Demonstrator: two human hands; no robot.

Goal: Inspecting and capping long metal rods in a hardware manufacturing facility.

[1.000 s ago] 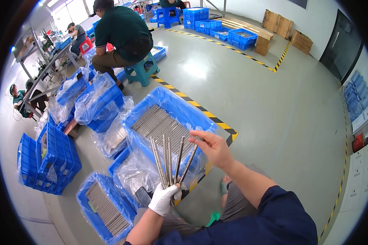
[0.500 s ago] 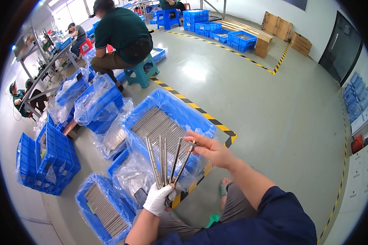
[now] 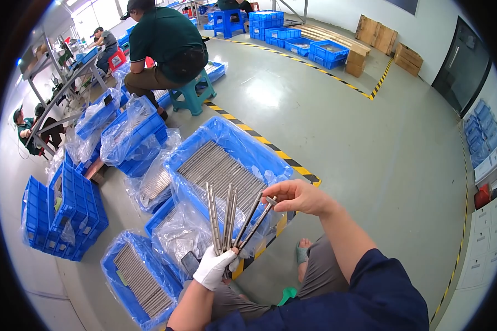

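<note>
Left grip (image 3: pixel 210 271), in a white fabric glove, is closed around the lower ends of several slim, silvery metal rods (image 3: pixel 215 223), which fan upward and outward over the floor crates. Bare right grip (image 3: pixel 302 198) has thumb and fingers together on a small grey metal piece (image 3: pixel 271 201) at the upper end of the rightmost rod; whether piece and rod touch cannot be told. To the left of the glove stands a film-lined blue plastic crate (image 3: pixel 114 278) filled with a row of similar rods. Just beyond the fanned rods, a larger blue plastic crate (image 3: pixel 243 143), also film-lined, holds many more, packed side by side. Black-and-yellow striped floor tape (image 3: pixel 248 131) runs along its far side. Farther off, a co-worker in a dark green shirt (image 3: pixel 168 41) sits on a teal plastic stool (image 3: pixel 193 100). Near the back wall are brown wooden panels (image 3: pixel 375 32).
</note>
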